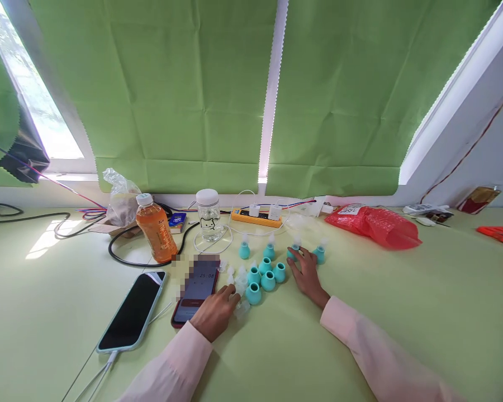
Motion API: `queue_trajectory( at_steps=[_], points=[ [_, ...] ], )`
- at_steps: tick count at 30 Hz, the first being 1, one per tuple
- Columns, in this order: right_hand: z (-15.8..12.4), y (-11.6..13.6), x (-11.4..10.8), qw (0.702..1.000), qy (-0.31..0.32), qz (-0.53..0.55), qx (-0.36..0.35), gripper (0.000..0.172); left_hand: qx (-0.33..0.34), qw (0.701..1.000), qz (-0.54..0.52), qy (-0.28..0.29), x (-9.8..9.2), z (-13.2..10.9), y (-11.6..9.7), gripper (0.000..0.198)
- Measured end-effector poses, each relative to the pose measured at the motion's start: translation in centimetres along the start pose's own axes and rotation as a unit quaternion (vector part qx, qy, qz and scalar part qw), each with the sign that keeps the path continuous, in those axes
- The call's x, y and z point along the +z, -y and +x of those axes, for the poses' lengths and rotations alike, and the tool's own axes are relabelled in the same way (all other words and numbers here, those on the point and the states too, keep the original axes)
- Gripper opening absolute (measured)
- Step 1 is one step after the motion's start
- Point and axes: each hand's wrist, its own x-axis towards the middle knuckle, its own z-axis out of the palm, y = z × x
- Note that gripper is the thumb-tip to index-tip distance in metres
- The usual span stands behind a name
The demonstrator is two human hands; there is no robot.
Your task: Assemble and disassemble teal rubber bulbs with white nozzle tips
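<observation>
Several small teal rubber bulbs [268, 280] stand grouped on the pale green table [360, 335], some capped with clear plastic tips. My left hand [214, 312] is curled with its fingers pinched on a clear plastic tip [240, 287] beside the group. My right hand [307, 273] reaches further out, its fingers spread and touching a teal bulb with a tip [294, 250] in the back row. Another capped bulb [319, 252] stands just right of that hand.
Two phones lie at the left: one with a dark screen [132, 310] on a cable, one lit [197, 287]. Behind stand an orange drink bottle [155, 228], a clear jar [208, 215], a power strip [256, 216] and a red plastic bag [375, 224].
</observation>
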Motion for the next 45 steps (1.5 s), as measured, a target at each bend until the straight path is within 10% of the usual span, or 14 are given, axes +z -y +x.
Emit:
queue_trajectory(
  at_steps=[7,11,15,22,25,30,33,39,45],
  points=[
    [-1.4,2.0,-2.1,0.972,-0.186,0.116,-0.08,0.026,-0.011,0.989,-0.037,-0.141,-0.4,-0.3,-0.3,0.023],
    [-4.1,5.0,-3.5,0.948,-0.087,0.165,-0.257,0.012,-0.035,0.954,-0.191,-0.23,-1.5,-0.9,-0.9,0.018],
    [-6.2,7.8,-3.9,0.884,0.063,0.117,-0.447,0.007,-0.029,0.911,-0.387,-0.139,-1.9,-0.9,-1.8,0.036],
    [-7.0,9.3,-4.6,0.89,0.082,0.14,-0.426,0.007,-0.113,0.764,-0.634,0.036,-0.1,0.0,-2.8,0.056],
    [-7.4,9.2,-4.6,0.892,0.056,0.165,-0.418,0.01,-0.16,0.698,-0.698,0.017,-0.3,0.2,-2.4,0.056],
    [-8.1,8.3,-3.3,0.934,0.052,0.251,-0.247,0.019,-0.188,0.894,-0.357,-0.196,-0.6,0.2,-0.9,0.033],
    [-8.3,8.1,-2.8,0.943,0.037,0.28,-0.176,0.038,-0.143,0.957,-0.17,-0.187,0.6,0.2,-0.6,0.019],
    [-7.2,9.0,-3.5,0.929,0.091,0.314,-0.172,0.032,-0.099,0.978,-0.112,-0.148,2.0,0.3,-1.1,0.015],
    [-6.7,9.4,-3.6,0.884,0.166,0.435,0.042,0.024,-0.065,0.922,-0.311,-0.222,0.1,0.0,-2.0,0.022]
  ],
)
